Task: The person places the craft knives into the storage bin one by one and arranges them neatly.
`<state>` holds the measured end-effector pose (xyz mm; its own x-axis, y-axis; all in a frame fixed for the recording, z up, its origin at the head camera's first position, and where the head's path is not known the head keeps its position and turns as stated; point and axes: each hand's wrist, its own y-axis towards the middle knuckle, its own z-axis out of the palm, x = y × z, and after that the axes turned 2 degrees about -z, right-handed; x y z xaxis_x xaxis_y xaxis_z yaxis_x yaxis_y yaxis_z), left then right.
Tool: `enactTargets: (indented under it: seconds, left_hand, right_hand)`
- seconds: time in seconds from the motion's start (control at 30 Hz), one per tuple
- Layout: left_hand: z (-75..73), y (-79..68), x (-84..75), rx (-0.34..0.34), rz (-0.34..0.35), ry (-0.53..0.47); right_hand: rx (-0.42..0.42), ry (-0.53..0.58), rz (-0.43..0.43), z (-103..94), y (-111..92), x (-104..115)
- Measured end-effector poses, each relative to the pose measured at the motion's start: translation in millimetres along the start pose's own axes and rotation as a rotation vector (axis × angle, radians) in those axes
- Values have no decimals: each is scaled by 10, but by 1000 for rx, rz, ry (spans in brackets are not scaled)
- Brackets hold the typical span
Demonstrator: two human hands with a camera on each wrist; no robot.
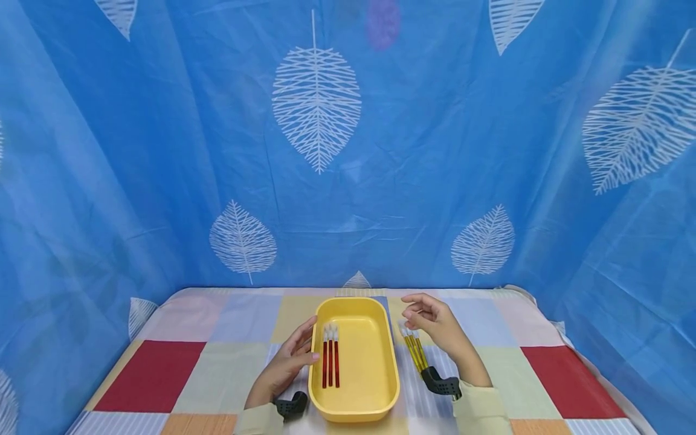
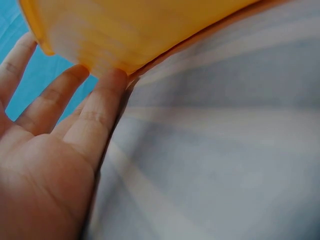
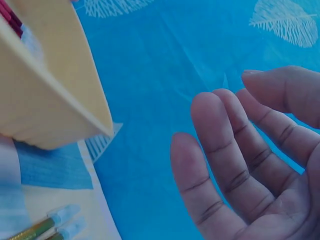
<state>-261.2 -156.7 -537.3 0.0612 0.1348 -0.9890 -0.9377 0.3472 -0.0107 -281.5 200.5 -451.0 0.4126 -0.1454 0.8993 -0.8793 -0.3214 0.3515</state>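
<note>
A yellow plastic tray [image 1: 370,389] stands in the middle of the table. Three slim red-handled brushes [image 1: 330,365] with whitish tips lie side by side along its left inside. My left hand [image 1: 288,364] holds the tray's left side, thumb over the rim and fingers against the outer wall; the left wrist view shows those fingers [image 2: 95,115] on the wall. Right of the tray lie gold-handled brushes [image 1: 415,353] with whitish, clear-looking tips. Above their tips hovers my right hand [image 1: 435,323], fingers loosely bent, nothing in it. The right wrist view shows its fingers apart from everything.
A patchwork cloth [image 1: 228,368] covers the table. Blue curtains [image 1: 402,169] with white leaf prints hang behind and on both sides. Black wrist mounts [image 1: 441,384] are worn on both arms, the right one near the gold brushes' lower ends.
</note>
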Motion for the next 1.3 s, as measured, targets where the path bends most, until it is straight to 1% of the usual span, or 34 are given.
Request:
enactTargets:
  seconds: [0.17, 0.33, 0.5, 0.63, 0.8, 1.07, 1.3]
  left_hand:
    - [11, 13, 7, -23, -15, 0]
    - [11, 13, 6, -23, -18, -4]
    - [1, 5, -3, -19, -11, 0]
    - [9, 2, -2, -28, -18, 5]
    - [23, 8, 2, -40, -21, 10]
    - [19, 12, 22, -19, -1, -6]
    - [6, 18, 31, -14, -3, -4]
  right_hand:
    - [-23, 9, 39, -53, 0, -41]
    - [-58, 18, 83, -93, 5, -91]
    - [-73, 13, 114, -125, 18, -149]
    - [-85, 14, 143, -141, 7, -185]
    - [-92, 8, 174, -162, -11, -216]
    - [-107, -14, 253, -174, -7, -266]
    - [-77, -9, 267, -179, -26, -347]
